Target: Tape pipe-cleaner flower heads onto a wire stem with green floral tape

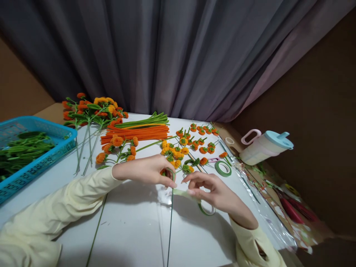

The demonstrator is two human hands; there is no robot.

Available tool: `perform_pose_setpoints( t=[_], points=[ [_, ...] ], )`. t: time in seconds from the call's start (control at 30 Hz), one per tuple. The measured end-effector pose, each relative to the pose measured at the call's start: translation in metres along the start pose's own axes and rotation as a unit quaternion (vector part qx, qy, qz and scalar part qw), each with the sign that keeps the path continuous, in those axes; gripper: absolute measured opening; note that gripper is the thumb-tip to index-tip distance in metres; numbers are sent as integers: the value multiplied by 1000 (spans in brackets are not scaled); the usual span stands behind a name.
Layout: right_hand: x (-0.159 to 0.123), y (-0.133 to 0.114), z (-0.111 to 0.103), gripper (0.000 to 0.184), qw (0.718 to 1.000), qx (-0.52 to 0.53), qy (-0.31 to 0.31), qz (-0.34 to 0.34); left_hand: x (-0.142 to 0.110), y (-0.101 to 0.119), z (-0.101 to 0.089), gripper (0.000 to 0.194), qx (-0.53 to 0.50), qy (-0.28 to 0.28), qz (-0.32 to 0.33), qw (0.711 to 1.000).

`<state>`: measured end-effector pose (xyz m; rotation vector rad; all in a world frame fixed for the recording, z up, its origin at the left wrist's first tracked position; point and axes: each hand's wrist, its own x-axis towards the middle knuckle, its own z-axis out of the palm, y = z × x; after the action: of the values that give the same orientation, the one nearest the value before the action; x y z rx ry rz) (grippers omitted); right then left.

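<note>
My left hand [151, 170] pinches the upper end of a thin green wire stem [170, 222], which runs down toward the front edge. A bit of orange and green shows behind its fingers, mostly hidden. Between the two hands stretches a pale green strip of floral tape [182, 193], meeting the stem at my left fingertips. The thumb and fingers of my right hand [214, 191] are closed on this tape. Below that hand is a roll of green tape [205, 213], partly covered by it. Yellow-orange pipe-cleaner flowers [176, 152] lie just beyond my left hand.
A blue basket [66, 139] of green leaves stands left. Finished flower stems [88, 139], orange pipe cleaners [136, 133] and small orange flowers [203, 149] lie at the back. To the right are another tape roll [223, 168], a tumbler [264, 148] and red-handled pliers [290, 209].
</note>
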<state>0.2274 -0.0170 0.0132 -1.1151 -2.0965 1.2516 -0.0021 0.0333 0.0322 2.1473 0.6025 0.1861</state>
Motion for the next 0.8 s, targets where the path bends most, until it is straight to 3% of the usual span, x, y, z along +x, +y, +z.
perform_pose_setpoints(
  t=[0.13, 0.3, 0.43, 0.57, 0.67, 0.8],
  points=[
    [5, 15, -26, 16, 970, -233, 64, -30, -1, 3, -1, 25, -12, -2, -9, 1000],
    [25, 45, -31, 21, 919, -391, 29, -34, -2, 10, -4, 26, -2, -17, -39, 999],
    [32, 47, -25, 19, 914, -404, 26, -42, -3, 11, -5, 34, 0, -24, -39, 999],
    [23, 23, -30, 20, 923, -374, 50, -76, -2, 10, -4, 40, 1, -24, -21, 999],
    [9, 3, -24, 18, 939, -305, 99, -127, -2, 10, -4, 41, 17, -16, -26, 999],
    [-3, -5, 2, 17, 938, -244, 196, -148, -1, 11, -3, 42, 41, -20, -34, 998]
  ],
)
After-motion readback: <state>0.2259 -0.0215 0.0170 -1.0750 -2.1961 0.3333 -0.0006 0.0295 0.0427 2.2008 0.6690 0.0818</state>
